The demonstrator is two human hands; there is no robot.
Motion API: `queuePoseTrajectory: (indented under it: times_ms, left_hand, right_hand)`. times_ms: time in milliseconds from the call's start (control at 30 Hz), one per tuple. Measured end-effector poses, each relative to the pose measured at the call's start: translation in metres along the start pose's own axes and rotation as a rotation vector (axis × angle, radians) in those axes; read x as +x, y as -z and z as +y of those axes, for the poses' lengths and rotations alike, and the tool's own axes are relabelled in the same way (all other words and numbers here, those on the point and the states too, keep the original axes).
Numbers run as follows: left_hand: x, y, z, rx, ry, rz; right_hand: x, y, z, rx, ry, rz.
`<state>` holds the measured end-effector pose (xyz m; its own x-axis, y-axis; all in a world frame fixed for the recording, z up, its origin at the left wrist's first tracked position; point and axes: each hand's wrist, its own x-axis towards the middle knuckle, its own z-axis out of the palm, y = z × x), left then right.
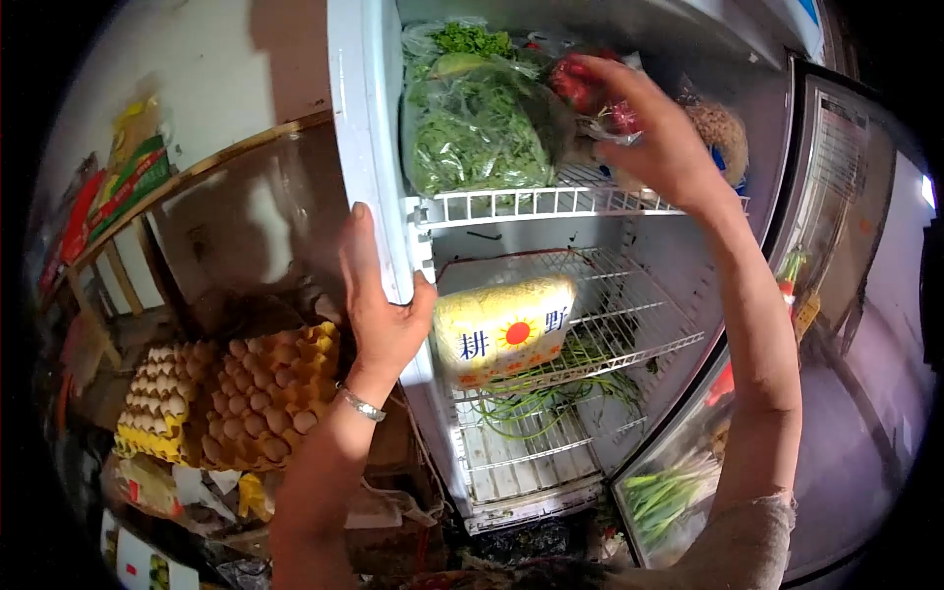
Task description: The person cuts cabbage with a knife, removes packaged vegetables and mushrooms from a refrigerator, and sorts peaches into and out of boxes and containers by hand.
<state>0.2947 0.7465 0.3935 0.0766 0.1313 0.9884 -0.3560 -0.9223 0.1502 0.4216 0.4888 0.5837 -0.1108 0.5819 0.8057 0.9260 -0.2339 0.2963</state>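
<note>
Red items in clear plastic (580, 87) are seen at one o'clock, set on the upper wire shelf (565, 204) of an upright refrigerator (366, 118). They are reached by the right hand (654, 133), whose fingers are curved over them; whether they are gripped cannot be told. A bag of leafy greens (477, 133) is placed at twelve o'clock, just beside them, and a bag of tan, knobbly contents (721, 133) at two o'clock, partly covered by the hand. At nine o'clock, the refrigerator's front edge is clasped by the left hand (385, 320), thumb and fingers set on opposite sides. Near the centre, a yellow-and-white printed bag (506, 329) is held on a lower rack. Green stalks (526, 408) are strewn below it, toward five o'clock. At eight o'clock, eggs (258, 403) are stacked in trays.
</note>
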Motion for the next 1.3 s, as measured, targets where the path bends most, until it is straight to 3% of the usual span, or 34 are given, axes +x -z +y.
queuePoseTrajectory:
  times_ms: [100,267,333,367,533,667,767,867,1000,1067,1100,1133,1200,1267,1300]
  left_hand:
    - [0.001,0.001,0.001,-0.018,0.023,-0.014]
    - [0.002,0.001,0.001,-0.005,0.03,0.004]
    - [0.001,0.001,0.0,-0.061,0.025,0.006]
    - [0.001,0.0,0.001,-0.069,0.031,0.015]
    - [0.002,-0.001,-0.001,-0.08,0.023,0.031]
    - [0.003,0.0,-0.001,-0.04,0.001,0.035]
    - [0.002,0.001,0.0,-0.078,0.033,0.016]
    - [0.002,0.001,-0.001,-0.068,0.026,0.02]
    - [0.001,0.001,-0.004,-0.085,0.03,0.004]
    - [0.001,0.001,-0.006,-0.081,0.029,0.007]
    - [0.002,0.002,-0.005,-0.07,0.009,0.013]
    - [0.002,0.002,-0.004,-0.06,-0.011,0.017]
    - [0.002,0.002,-0.005,-0.067,0.003,0.008]
    - [0.001,0.002,-0.005,-0.084,0.016,0.007]
    - [0.001,0.001,-0.005,-0.099,0.015,0.02]
  right_hand:
    - [0.017,-0.041,-0.02,-0.473,0.031,-0.228]
    - [0.043,-0.064,-0.015,-0.384,0.147,-0.342]
    - [0.049,-0.074,0.008,-0.18,0.228,-0.446]
    - [0.045,-0.075,0.011,-0.053,0.11,-0.393]
    - [0.051,-0.081,0.031,0.132,0.027,-0.255]
    - [0.066,-0.07,0.016,0.247,-0.386,-0.227]
    - [0.08,-0.085,0.083,0.238,-0.15,-0.052]
    - [0.09,-0.079,0.084,0.337,-0.356,0.004]
    - [0.101,-0.072,0.102,0.216,-0.3,0.076]
    - [0.116,-0.062,0.113,-0.022,-0.294,0.078]
    - [0.115,-0.048,0.063,0.156,-0.226,0.189]
    - [0.125,-0.024,0.058,-0.028,-0.536,0.054]
    - [0.14,0.01,0.034,-0.212,-0.545,0.046]
    - [0.127,0.029,0.069,0.19,-0.267,0.221]
    - [0.114,0.038,0.015,0.212,-0.288,0.196]
